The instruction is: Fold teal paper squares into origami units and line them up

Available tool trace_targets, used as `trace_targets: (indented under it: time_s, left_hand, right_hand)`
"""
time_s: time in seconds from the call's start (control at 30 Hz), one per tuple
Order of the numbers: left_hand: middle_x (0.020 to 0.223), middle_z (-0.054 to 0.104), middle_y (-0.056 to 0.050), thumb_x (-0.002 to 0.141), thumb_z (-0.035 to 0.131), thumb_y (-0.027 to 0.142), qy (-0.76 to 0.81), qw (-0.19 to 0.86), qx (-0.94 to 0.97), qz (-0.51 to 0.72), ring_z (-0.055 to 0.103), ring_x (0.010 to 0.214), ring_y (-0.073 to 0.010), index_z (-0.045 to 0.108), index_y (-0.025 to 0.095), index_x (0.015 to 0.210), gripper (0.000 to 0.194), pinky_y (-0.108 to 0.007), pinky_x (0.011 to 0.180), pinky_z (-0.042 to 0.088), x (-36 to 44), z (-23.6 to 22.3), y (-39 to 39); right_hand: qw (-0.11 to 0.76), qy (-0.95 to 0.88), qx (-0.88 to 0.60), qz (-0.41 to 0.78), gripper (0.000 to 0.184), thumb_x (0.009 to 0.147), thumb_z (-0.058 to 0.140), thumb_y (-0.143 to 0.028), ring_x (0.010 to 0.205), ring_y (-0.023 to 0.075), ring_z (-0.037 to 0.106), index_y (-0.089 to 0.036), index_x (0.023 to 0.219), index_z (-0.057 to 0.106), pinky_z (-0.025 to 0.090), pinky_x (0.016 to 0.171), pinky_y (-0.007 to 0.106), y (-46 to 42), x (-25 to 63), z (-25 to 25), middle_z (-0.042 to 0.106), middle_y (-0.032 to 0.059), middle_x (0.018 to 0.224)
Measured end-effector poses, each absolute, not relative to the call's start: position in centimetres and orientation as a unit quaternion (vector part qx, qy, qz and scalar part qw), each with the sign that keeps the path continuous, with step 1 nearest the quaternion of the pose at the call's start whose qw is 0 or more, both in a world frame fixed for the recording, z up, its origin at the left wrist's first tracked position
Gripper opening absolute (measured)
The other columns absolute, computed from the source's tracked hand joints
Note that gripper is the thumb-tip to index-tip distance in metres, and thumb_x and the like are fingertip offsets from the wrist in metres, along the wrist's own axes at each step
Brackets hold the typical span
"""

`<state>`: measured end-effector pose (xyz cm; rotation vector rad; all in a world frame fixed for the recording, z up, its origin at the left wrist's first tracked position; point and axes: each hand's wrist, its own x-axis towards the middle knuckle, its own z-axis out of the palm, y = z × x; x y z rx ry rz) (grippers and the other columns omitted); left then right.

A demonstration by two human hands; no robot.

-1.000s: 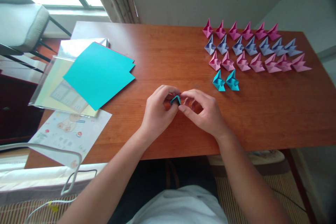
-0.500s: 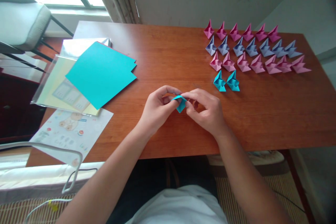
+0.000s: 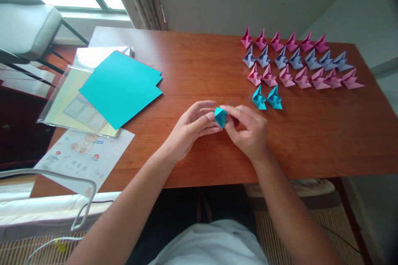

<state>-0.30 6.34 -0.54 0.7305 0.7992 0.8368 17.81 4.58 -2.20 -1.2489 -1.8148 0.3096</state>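
A small folded teal origami piece (image 3: pixel 220 117) is between my two hands above the front middle of the table. My right hand (image 3: pixel 247 128) pinches its right side between thumb and forefinger. My left hand (image 3: pixel 194 126) holds its left side: the thumb rests at the edge, other fingers reach behind and under it, and the forefinger is stretched out. The fingertips behind the paper are partly hidden. To the right stand two finished-looking teal origami pieces (image 3: pixel 258 97) of pointed shape.
Behind the teal pair are rows of pink (image 3: pixel 286 76), lavender (image 3: pixel 281 59) and magenta origami pieces (image 3: pixel 276 42). Teal paper sheets (image 3: pixel 121 89) overlap a clear plastic packet (image 3: pixel 56 101) at left. A printed sheet (image 3: pixel 83 159) lies at the table's (image 3: pixel 186 64) left front.
The teal piece has turned from a dark narrow opening to a bright faceted face and shifted slightly right. My left forefinger has straightened away from it.
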Motion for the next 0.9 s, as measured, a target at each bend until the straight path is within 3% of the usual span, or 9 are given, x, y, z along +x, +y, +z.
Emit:
trace_targets:
  time_s: [0.4, 0.9]
  left_hand:
    - [0.09, 0.075, -0.006, 0.078, 0.085, 0.033, 0.399, 0.752, 0.375, 0.367, 0.07, 0.078, -0.0147, 0.07, 0.013, 0.111, 0.041, -0.026, 0.074, 0.058, -0.17, -0.86, 6.56]
    - [0.089, 0.077, -0.003, 0.077, 0.078, 0.026, 0.395, 0.77, 0.307, 0.395, 0.071, 0.077, -0.0134, 0.074, 0.018, 0.11, 0.034, -0.027, 0.08, 0.058, -0.68, -1.06, 6.78]
  right_hand:
    - [0.458, -0.683, -0.529, 0.21, 0.028, 0.091, 0.06, -0.019, 0.072, 0.017, 0.067, -0.028, 0.115, 0.072, 0.057, 0.069, 0.033, 4.47, 17.79, -2.14, 0.075, 0.0002, 0.085]
    - [0.434, -0.706, -0.502, 0.246, 0.027, 0.094, 0.055, -0.016, 0.067, 0.0146, 0.06, -0.027, 0.105, 0.077, 0.049, 0.066, 0.031, 4.61, 17.89, -1.93, 0.07, -0.0005, 0.077]
